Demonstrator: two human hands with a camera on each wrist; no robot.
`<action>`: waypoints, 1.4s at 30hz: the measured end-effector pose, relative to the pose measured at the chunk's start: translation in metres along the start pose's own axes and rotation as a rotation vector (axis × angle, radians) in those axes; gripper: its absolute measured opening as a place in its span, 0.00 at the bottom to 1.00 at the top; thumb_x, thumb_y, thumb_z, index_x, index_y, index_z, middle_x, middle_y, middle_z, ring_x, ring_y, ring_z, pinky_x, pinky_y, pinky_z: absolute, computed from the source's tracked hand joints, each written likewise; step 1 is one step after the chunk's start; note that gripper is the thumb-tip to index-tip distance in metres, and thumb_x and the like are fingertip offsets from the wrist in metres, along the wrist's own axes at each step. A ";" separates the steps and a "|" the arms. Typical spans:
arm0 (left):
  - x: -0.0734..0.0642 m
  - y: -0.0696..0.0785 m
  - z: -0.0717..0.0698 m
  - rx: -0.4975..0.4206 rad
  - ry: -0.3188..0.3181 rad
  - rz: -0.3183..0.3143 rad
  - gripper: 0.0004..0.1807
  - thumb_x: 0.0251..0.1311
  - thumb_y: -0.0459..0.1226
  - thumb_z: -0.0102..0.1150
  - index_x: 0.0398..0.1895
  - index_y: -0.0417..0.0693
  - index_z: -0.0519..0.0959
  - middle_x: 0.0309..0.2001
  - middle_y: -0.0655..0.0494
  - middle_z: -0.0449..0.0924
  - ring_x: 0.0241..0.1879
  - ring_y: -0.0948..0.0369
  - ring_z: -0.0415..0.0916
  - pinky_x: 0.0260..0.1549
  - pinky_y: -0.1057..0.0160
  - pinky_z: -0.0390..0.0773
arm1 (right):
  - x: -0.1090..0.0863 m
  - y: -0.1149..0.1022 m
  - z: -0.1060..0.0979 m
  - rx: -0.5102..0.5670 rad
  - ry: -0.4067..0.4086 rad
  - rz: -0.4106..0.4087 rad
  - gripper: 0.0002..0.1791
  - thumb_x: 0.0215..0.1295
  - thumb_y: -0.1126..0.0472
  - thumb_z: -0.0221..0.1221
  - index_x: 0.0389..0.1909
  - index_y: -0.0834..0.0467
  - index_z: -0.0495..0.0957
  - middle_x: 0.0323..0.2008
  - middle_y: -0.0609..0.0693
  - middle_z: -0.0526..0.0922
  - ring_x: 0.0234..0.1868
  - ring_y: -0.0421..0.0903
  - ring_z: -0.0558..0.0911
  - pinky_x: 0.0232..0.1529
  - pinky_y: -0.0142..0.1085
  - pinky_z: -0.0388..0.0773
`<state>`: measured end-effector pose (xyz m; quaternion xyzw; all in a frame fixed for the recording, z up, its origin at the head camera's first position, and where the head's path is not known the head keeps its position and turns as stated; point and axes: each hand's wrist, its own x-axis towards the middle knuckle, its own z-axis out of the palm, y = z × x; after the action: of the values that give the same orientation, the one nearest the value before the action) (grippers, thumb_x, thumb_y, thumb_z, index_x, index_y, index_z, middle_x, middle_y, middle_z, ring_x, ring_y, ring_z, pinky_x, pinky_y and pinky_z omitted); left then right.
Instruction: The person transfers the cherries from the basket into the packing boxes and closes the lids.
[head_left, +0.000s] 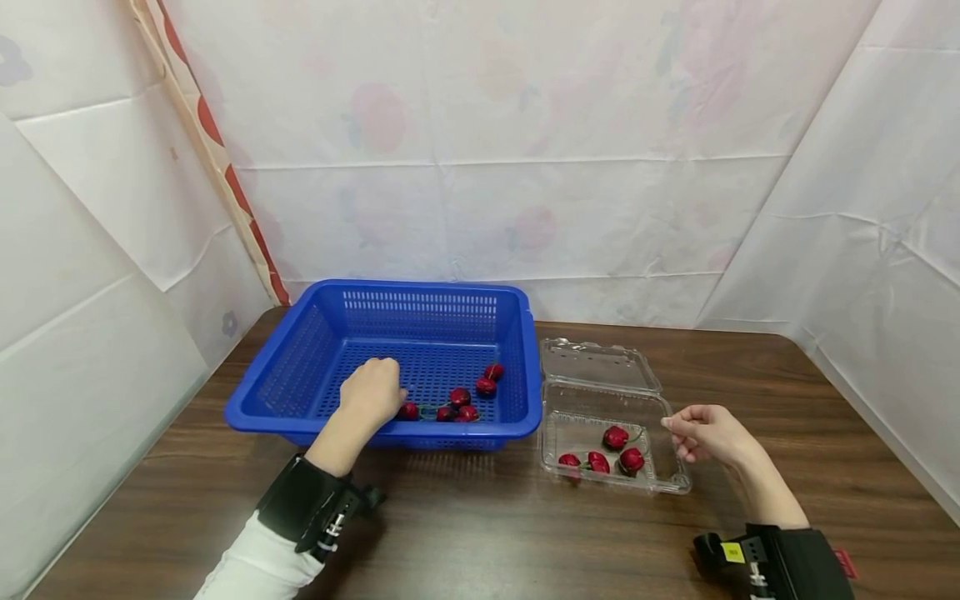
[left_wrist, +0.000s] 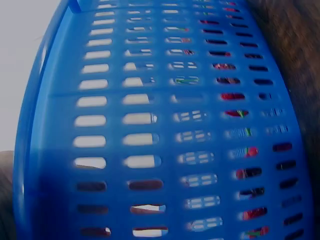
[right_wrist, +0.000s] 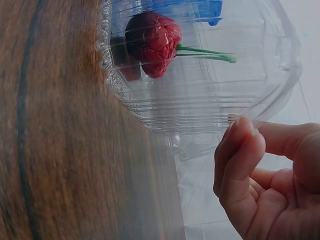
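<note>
My left hand (head_left: 372, 392) reaches over the near wall of the blue basket (head_left: 315, 292), knuckles up. Its fingers point down inside and are hidden, so I cannot tell whether they grip anything. A red cherry (head_left: 408, 411) sits right beside this hand, and several more cherries (head_left: 460, 397) lie toward the basket's right side. In the left wrist view, the slotted basket wall (left_wrist: 115, 110) covers the hand. My right hand (head_left: 708, 433) pinches the right rim of a clear plastic clamshell box (head_left: 558, 429) between thumb and fingers. Several cherries (head_left: 615, 437) with green stems lie in it.
The clamshell's lid (head_left: 600, 367) is folded back, away from me. Basket and box stand side by side on a dark wooden table (head_left: 465, 533). White sheets (head_left: 480, 167) with faint prints hang behind the table and along both sides.
</note>
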<state>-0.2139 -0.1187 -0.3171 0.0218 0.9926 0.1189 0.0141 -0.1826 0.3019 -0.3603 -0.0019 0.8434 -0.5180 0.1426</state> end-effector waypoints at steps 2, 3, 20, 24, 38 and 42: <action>0.001 -0.003 0.000 0.008 -0.008 -0.005 0.08 0.52 0.36 0.59 0.23 0.39 0.75 0.27 0.45 0.75 0.25 0.51 0.73 0.20 0.54 0.73 | 0.000 0.000 0.000 -0.003 0.000 -0.001 0.16 0.63 0.60 0.51 0.36 0.74 0.67 0.20 0.49 0.72 0.18 0.39 0.74 0.21 0.33 0.74; 0.001 -0.005 0.000 0.013 -0.009 -0.007 0.08 0.52 0.36 0.59 0.23 0.39 0.74 0.26 0.46 0.75 0.25 0.51 0.74 0.20 0.53 0.73 | 0.000 0.000 0.000 -0.005 0.001 -0.001 0.16 0.63 0.60 0.51 0.36 0.74 0.67 0.20 0.49 0.72 0.18 0.39 0.74 0.21 0.33 0.74; 0.005 -0.015 -0.001 0.029 -0.026 -0.023 0.07 0.54 0.24 0.45 0.29 0.35 0.75 0.30 0.40 0.76 0.31 0.46 0.75 0.24 0.50 0.73 | 0.000 0.000 0.000 -0.004 0.008 0.000 0.16 0.63 0.60 0.51 0.35 0.74 0.67 0.19 0.49 0.73 0.18 0.39 0.74 0.21 0.33 0.74; 0.007 -0.017 0.000 0.023 -0.032 -0.029 0.07 0.54 0.24 0.45 0.29 0.34 0.75 0.31 0.39 0.76 0.32 0.45 0.75 0.24 0.49 0.73 | 0.000 0.001 0.000 -0.005 0.008 0.001 0.16 0.63 0.61 0.51 0.35 0.74 0.67 0.19 0.49 0.73 0.18 0.38 0.74 0.21 0.33 0.74; 0.009 -0.017 -0.001 -0.010 -0.017 -0.030 0.07 0.54 0.24 0.45 0.24 0.36 0.73 0.24 0.44 0.74 0.25 0.51 0.72 0.19 0.54 0.71 | 0.001 0.001 0.000 0.000 0.006 0.000 0.15 0.63 0.60 0.51 0.34 0.73 0.67 0.19 0.49 0.73 0.18 0.38 0.74 0.21 0.33 0.74; 0.008 -0.016 -0.001 -0.020 0.027 -0.012 0.07 0.53 0.26 0.49 0.19 0.38 0.71 0.23 0.45 0.73 0.22 0.53 0.70 0.18 0.55 0.70 | 0.001 0.001 0.000 -0.002 0.007 0.002 0.16 0.63 0.60 0.51 0.34 0.73 0.67 0.20 0.49 0.73 0.18 0.38 0.74 0.21 0.33 0.75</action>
<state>-0.2222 -0.1339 -0.3203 0.0141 0.9915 0.1291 0.0018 -0.1834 0.3025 -0.3612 0.0006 0.8443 -0.5172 0.1403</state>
